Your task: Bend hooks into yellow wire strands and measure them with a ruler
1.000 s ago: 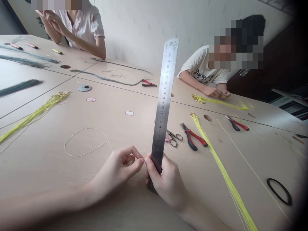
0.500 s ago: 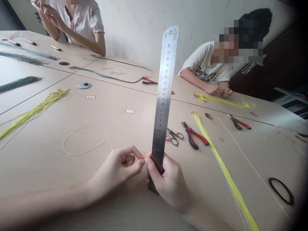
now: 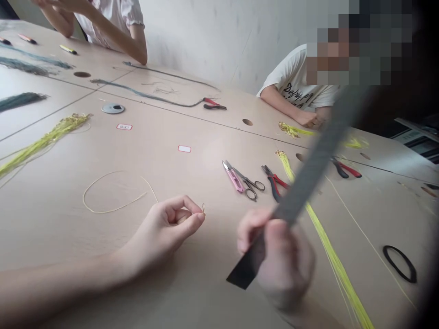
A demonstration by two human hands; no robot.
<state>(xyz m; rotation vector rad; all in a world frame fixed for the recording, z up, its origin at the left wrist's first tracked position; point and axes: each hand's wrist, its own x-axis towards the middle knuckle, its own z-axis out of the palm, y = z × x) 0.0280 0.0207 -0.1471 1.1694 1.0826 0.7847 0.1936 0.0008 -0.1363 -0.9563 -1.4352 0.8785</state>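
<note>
Thumb and index finger of my left hand [image 3: 171,224] pinch the end of a thin yellow cord, with a small metal hook or loop [image 3: 203,209] sticking up at the fingertips. The cord [image 3: 103,211] runs behind the hand and lies in a wide curve on the table. My right hand [image 3: 284,260], blurred by motion, is closed around a metal ruler [image 3: 312,169] near its lower end. The ruler leans up to the right and crosses over the red-and-black pliers [image 3: 274,185] and a yellow cord bundle [image 3: 329,246].
Thread snips [image 3: 235,178] and scissors [image 3: 252,185] lie beyond my hands. Another yellow bundle [image 3: 48,146] lies left, near a grey disc [image 3: 113,108] and red-edged labels [image 3: 184,149]. A black ring [image 3: 399,264] lies right. Two people sit across the table [image 3: 154,132].
My right hand has moved right, away from my left hand, and the ruler has tilted from nearly upright to the right. My left hand keeps its pinch. The view has shifted slightly.
</note>
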